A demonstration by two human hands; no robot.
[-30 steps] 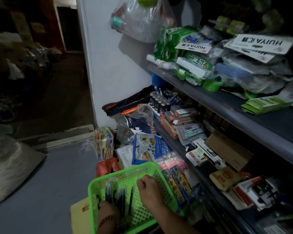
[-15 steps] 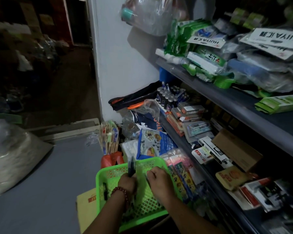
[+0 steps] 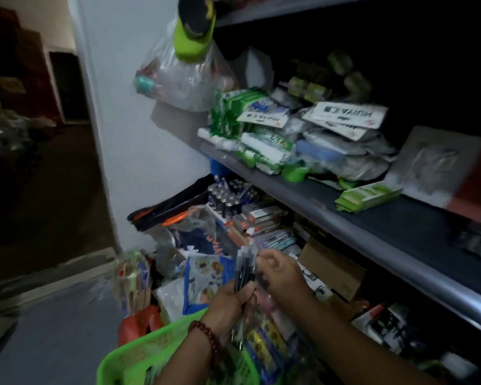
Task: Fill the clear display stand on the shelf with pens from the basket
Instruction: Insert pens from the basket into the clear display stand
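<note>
A pale wall [image 3: 128,129] stands at 11 o'clock, beside a dark doorway [image 3: 67,87] at 10 o'clock and a dim brown floor [image 3: 53,190]. A grey shelf [image 3: 358,218] runs from centre toward 4 o'clock, with deep shadow above it.

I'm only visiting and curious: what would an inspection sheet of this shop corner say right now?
Surface: grey shelf, crowded with stock; the level beneath it is packed too.
Job's things: a bundle of dark pens is held above the green basket; the clear display stand cannot be made out.
Clutter: green packets, batteries, cardboard box, hanging plastic bag.
Grips: the left hand grips the pens low down; the right hand pinches their upper ends.
Cables: nothing seen.
Surroundings: white wall, dark doorway; the picture is dim and blurred.
</note>
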